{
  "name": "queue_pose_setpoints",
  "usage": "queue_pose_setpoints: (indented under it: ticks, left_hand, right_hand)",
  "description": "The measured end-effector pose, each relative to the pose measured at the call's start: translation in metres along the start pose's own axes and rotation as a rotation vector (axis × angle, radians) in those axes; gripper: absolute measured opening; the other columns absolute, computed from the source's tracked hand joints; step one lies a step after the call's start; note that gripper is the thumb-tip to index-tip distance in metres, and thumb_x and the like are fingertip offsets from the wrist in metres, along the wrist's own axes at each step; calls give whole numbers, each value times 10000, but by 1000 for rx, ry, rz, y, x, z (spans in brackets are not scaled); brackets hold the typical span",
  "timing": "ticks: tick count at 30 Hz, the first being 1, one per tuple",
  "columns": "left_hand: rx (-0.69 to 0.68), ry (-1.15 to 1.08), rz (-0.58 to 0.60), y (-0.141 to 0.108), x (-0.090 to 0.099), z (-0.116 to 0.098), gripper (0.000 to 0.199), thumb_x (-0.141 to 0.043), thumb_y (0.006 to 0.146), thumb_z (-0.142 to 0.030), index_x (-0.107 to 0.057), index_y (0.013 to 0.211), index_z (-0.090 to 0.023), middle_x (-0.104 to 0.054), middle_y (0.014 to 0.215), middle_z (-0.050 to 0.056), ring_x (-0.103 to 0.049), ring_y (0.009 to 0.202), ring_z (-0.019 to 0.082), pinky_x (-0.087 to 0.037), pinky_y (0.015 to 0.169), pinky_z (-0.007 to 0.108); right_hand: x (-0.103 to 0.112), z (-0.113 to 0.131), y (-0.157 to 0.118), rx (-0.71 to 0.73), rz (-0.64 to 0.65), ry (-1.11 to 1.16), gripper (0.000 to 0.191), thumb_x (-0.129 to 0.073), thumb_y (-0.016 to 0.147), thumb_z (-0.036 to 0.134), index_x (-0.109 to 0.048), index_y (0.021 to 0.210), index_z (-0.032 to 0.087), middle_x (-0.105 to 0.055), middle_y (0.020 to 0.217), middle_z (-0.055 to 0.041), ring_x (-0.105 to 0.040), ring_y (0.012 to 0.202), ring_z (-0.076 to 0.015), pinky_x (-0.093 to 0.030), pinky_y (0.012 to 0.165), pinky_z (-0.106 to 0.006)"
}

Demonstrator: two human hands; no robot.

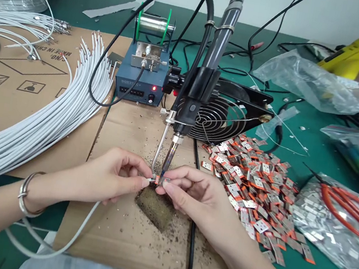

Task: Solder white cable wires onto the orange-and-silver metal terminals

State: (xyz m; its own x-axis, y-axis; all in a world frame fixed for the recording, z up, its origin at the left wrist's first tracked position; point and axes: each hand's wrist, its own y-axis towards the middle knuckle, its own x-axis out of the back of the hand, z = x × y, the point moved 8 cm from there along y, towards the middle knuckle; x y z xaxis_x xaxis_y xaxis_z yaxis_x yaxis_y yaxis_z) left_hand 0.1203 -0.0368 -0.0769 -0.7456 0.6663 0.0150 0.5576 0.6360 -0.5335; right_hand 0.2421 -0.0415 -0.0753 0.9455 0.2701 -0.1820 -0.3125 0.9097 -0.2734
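Observation:
Pinched in my left hand (121,177) is the end of a white cable (83,224), which loops down and off to the left. My right hand (194,191) grips a small USB connector (158,179) with an orange part by its metal shell. Cable end and connector meet right under the tip of a soldering iron (169,155), clamped upright in a stand. A thin metal feed tube (162,143) comes down beside the iron, its end close to my left fingertips. Below my hands lies a dirty sponge (156,208) on cardboard. Whether the tip touches the connector is hard to see.
A blue solder feeder (137,75) with a solder spool (153,25) stands behind, next to a fan (219,118). Loose USB connectors (259,188) are heaped at right, near red-handled scissors (351,211). Bundled white cables (55,119) lie at left. A black cord (192,245) crosses the cardboard.

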Motion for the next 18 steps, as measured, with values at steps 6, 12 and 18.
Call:
queue_pose_setpoints:
  ticks: [6, 12, 18]
  left_hand:
    - [-19, 4, 13, -1, 0, 1, 195, -567, 804, -333, -568, 879, -153, -429, 538, -87, -390, 343, 33, -316, 281, 108]
    - [-22, 26, -9, 0, 0, 1, 208, -569, 789, -357, -551, 831, -155, -397, 512, -93, -340, 348, 39, -282, 298, 136]
    - [-129, 122, -100, 2, 4, -9, 163, -574, 766, -285, -540, 692, -144, -328, 481, -88, -277, 447, 53, -215, 428, 181]
  right_hand:
    - [0, 1, 0, 12, 0, -29, 246, -744, 688, 387, -640, 786, 187, -691, 656, -32, -590, 529, -108, -395, 427, -207]
    - [1, 1, 0, 29, 7, -51, 199, -734, 704, 332, -641, 791, 179, -685, 646, -24, -599, 548, -106, -418, 458, -202]
    - [0, 1, -1, 22, 19, -39, 152, -723, 719, 302, -647, 777, 183, -683, 648, -17, -606, 565, -101, -430, 488, -191]
